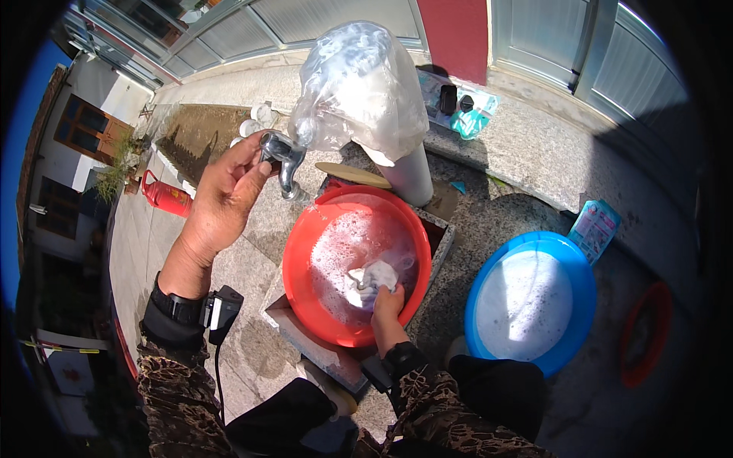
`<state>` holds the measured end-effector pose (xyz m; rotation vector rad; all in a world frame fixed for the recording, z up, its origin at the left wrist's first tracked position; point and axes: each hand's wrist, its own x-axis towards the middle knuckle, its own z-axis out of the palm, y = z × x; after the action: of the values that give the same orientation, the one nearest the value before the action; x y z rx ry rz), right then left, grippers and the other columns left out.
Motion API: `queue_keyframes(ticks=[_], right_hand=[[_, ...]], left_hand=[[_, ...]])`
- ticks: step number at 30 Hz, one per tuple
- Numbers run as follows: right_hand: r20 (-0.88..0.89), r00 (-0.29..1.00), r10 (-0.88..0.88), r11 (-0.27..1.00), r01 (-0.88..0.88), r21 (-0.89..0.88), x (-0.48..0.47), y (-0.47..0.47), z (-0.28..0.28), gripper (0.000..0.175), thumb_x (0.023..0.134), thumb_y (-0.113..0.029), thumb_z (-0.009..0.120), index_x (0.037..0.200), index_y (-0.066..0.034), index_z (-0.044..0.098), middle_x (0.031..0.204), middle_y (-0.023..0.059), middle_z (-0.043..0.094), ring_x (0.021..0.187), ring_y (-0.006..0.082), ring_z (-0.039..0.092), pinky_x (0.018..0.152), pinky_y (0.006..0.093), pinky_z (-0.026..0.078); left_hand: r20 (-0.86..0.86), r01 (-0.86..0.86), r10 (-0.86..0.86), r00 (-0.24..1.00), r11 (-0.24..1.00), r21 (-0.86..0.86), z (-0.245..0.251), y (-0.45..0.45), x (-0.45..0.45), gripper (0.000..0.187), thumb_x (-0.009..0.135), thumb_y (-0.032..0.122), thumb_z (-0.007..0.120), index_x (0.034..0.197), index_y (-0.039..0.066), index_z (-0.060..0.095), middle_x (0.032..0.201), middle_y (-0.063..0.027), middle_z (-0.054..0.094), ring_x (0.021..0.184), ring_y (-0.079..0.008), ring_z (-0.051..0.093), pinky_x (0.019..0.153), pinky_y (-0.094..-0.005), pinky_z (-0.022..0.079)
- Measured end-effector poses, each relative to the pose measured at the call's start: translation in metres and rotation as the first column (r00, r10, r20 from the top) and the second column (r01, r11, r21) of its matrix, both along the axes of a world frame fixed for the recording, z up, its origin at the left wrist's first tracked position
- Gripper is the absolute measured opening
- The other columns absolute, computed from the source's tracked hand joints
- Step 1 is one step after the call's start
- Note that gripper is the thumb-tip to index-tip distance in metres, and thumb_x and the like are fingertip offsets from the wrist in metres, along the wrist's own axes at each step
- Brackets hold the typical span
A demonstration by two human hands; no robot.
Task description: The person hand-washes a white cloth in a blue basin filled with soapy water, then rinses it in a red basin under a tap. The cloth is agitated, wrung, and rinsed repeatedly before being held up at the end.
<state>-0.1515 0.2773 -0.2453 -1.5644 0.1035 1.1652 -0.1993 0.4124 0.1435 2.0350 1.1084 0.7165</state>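
Up at the metal water tap [284, 157], my left hand [226, 197] has its thumb and fingers around the handle end. Water comes from the spout towards the rim of a red plastic basin [298, 286]. Sudsy water fills much of that basin. My right hand [389, 312] grips a wet white cloth [372, 280] over the suds, near the basin's lower right side. The basin rests on a stone-edged sink or trough [320, 338]. To the right stands a blue plastic basin [475, 309] holding foamy water.
Clear plastic wrapping [361, 86] covers the top of a standing pipe [409, 177] behind the red basin. A round tan lid [352, 174] lies beside the pipe. A printed packet [595, 229] touches the blue basin. Another red basin [646, 335] is far right; a red flask [166, 194] lies left.
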Motion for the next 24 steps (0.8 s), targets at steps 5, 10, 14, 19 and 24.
queue_keyframes(ticks=[5, 10, 14, 19, 24], right_hand=[[0.066, 0.99, -0.122, 0.987, 0.113, 0.116, -0.001, 0.003, -0.007, 0.056, 0.078, -0.006, 0.052, 0.131, 0.0059, 0.043, 0.127, 0.0239, 0.052, 0.117, 0.0316, 0.052, 0.101, 0.0336, 0.037], [0.091, 0.984, -0.152, 0.986, 0.145, 0.08, -0.001, 0.008, -0.009, 0.057, 0.082, -0.012, 0.053, 0.134, 0.0073, 0.04, 0.131, 0.0262, 0.049, 0.123, 0.034, 0.047, 0.106, 0.0348, 0.032], [0.092, 0.996, -0.014, 0.996, 0.022, -0.083, 0.004, 0.008, -0.004, 0.058, 0.084, -0.023, 0.056, 0.131, 0.0082, 0.042, 0.122, 0.0295, 0.055, 0.116, 0.0393, 0.052, 0.101, 0.0393, 0.038], [0.166, 0.892, 0.42, 0.866, -0.339, -0.369, 0.016, 0.005, 0.023, 0.062, 0.081, -0.031, 0.06, 0.128, 0.0075, 0.044, 0.111, 0.0316, 0.059, 0.109, 0.043, 0.055, 0.096, 0.0441, 0.042], [0.389, 0.843, 0.372, 0.925, -0.3, -0.236, 0.017, 0.019, 0.059, 0.063, 0.079, -0.027, 0.063, 0.128, 0.0067, 0.044, 0.116, 0.031, 0.056, 0.11, 0.0414, 0.055, 0.096, 0.0428, 0.043]], left_hand=[[-0.059, 0.053, -0.051, 0.997, 0.998, 0.028, -0.002, 0.006, -0.01, 0.044, 0.099, 0.023, 0.047, 0.133, -0.004, 0.043, 0.113, -0.0106, 0.061, 0.104, -0.017, 0.058, 0.096, -0.031, 0.043], [0.583, -0.031, 0.176, 0.793, 0.968, -0.25, -0.094, 0.011, -0.041, 0.066, 0.099, 0.052, 0.032, 0.132, -0.004, 0.043, 0.114, -0.0136, 0.061, 0.107, -0.0226, 0.059, 0.096, -0.037, 0.042], [-0.319, -0.393, 0.305, 0.897, 0.881, -0.264, -0.251, -0.011, -0.06, 0.044, 0.091, 0.026, 0.059, 0.13, 0.006, 0.051, 0.105, -0.0114, 0.065, 0.102, -0.0255, 0.061, 0.094, -0.0342, 0.044], [-0.514, -0.253, 0.148, 0.845, 0.957, -0.14, -0.371, -0.074, -0.061, 0.047, 0.076, 0.024, 0.07, 0.119, 0.007, 0.059, 0.102, -0.0183, 0.066, 0.099, -0.0356, 0.062, 0.087, -0.0396, 0.049], [-0.417, -0.321, 0.115, 0.901, 0.826, -0.464, -0.328, -0.077, -0.073, 0.037, 0.073, 0.021, 0.072, 0.103, 0.001, 0.063, 0.094, -0.0215, 0.066, 0.088, -0.0303, 0.065, 0.079, -0.0387, 0.05]])
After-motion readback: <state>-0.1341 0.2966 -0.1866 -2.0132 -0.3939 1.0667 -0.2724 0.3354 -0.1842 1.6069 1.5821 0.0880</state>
